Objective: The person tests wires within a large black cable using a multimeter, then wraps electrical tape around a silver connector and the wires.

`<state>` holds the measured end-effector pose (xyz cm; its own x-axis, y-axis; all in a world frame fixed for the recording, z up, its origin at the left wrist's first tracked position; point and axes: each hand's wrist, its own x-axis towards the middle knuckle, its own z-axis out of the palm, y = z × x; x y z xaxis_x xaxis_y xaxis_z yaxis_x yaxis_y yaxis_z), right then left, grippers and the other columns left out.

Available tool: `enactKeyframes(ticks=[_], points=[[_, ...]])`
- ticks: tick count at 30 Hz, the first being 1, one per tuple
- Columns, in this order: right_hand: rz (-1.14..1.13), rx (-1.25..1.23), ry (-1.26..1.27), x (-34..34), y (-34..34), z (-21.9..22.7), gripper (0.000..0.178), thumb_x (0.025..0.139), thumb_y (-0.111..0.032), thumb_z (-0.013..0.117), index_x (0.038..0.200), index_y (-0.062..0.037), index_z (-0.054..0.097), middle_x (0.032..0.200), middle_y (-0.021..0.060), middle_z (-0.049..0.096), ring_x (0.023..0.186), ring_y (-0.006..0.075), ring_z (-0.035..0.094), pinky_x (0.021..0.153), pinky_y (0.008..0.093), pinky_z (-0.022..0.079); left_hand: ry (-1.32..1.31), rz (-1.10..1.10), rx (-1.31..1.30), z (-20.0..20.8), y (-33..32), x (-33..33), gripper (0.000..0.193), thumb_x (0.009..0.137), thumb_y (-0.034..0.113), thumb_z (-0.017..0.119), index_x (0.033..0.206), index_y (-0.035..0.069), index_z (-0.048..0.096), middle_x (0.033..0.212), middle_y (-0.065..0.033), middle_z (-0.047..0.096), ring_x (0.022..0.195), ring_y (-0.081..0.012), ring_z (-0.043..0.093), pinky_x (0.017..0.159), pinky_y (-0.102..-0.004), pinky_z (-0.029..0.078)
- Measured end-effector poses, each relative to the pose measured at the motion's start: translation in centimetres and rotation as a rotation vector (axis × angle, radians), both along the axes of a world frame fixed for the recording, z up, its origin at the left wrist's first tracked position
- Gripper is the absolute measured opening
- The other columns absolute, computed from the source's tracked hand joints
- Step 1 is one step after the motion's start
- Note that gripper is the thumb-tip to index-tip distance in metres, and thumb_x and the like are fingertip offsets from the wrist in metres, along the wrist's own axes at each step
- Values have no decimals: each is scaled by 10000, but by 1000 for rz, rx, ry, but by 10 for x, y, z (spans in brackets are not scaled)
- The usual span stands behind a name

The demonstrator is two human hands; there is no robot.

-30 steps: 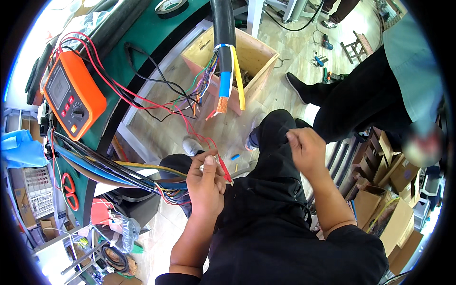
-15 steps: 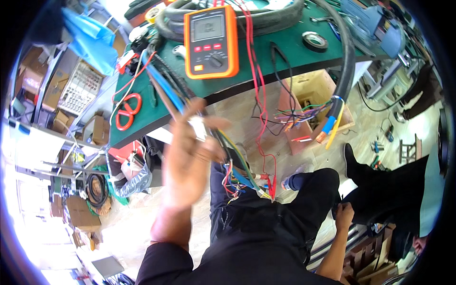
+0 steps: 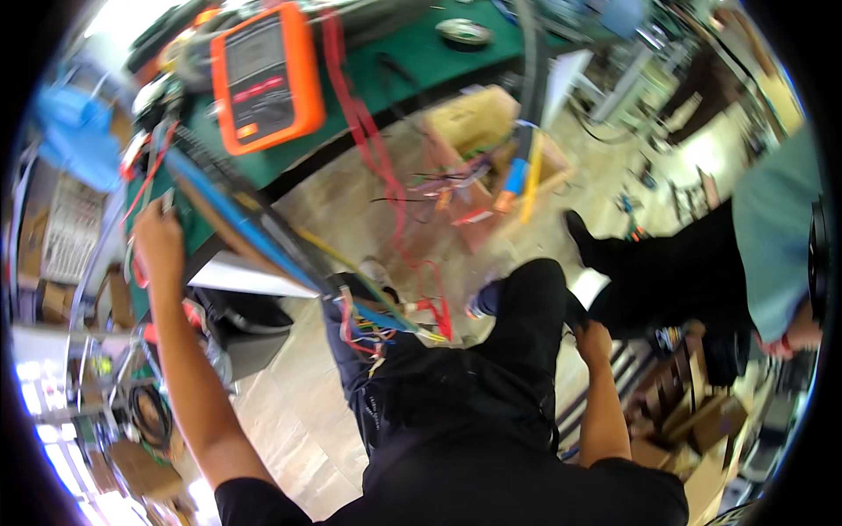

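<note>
My left hand (image 3: 160, 238) is closed at the table's left edge. A small silvery piece (image 3: 167, 201) shows at its fingertips, too blurred to name. Beside it are red scissors, mostly covered by the hand. By my right knee, my right hand (image 3: 595, 344) is closed around something dark that I cannot make out. A cable with blue (image 3: 254, 223) and brown cores runs from the table to my lap, where thin coloured wires (image 3: 364, 324) fan out. Red test clips (image 3: 441, 317) lie at its end. Their red leads (image 3: 360, 123) hang over the table edge near an orange multimeter (image 3: 267, 79).
On the green table (image 3: 412, 44) lie a tape roll (image 3: 463, 33) and thick black cable. A second cable end (image 3: 517, 175) hangs over a wooden box (image 3: 465, 118). Another person (image 3: 772, 219) stands at the right. Cardboard boxes (image 3: 702, 421) and shelves flank me.
My left hand has moved from above the cable, left and away to the table's edge. The view has swung, shifting the table and multimeter leftward. My right hand stays by the knee.
</note>
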<state>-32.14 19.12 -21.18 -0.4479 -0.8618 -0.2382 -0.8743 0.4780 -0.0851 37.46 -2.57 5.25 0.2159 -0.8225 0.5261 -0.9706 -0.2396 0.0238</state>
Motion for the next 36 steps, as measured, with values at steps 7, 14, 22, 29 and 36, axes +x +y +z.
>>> enactKeyframes(ticks=[7, 14, 22, 29, 36], points=[[-157, -191, -144, 5, 16, 1, 298, 816, -248, 589, 718, 33, 598, 766, 266, 633, 765, 451, 620, 718, 507, 495, 206, -84, -146, -7, -3, -4, 347, 925, 224, 577, 1191, 4, 612, 1082, -176, 638, 986, -293, 621, 870, -375, 472], [-233, -402, -346, 19, 4, 2, 217, 764, -146, 682, 794, 16, 541, 724, 223, 612, 714, 410, 612, 654, 451, 479, 195, 24, -370, 1, 16, -32, 346, 935, 283, 578, 1183, 47, 630, 1121, -131, 625, 1010, -257, 613, 877, -363, 473], [-273, -428, -517, 13, -5, 4, 130, 831, -86, 616, 906, 19, 626, 836, 208, 664, 794, 331, 664, 720, 383, 508, 95, 22, -497, 9, 31, -74, 319, 937, 263, 570, 1127, 21, 657, 1122, -131, 645, 1011, -247, 625, 876, -356, 480], [-317, -401, -453, 12, -5, -10, 176, 834, -94, 598, 981, 5, 606, 883, 222, 670, 841, 373, 658, 779, 410, 508, 943, -602, -7, 15, 84, -294, 300, 968, 202, 485, 1077, -40, 625, 1022, -127, 649, 916, -184, 614, 795, -298, 492], [-336, -514, -489, 17, -5, -2, 178, 847, -97, 588, 988, 11, 604, 852, 213, 666, 807, 358, 663, 733, 420, 510, 1068, -652, 495, -22, 27, -388, 425, 949, 344, 563, 1045, -68, 607, 917, -99, 628, 800, -151, 583, 722, -279, 468]])
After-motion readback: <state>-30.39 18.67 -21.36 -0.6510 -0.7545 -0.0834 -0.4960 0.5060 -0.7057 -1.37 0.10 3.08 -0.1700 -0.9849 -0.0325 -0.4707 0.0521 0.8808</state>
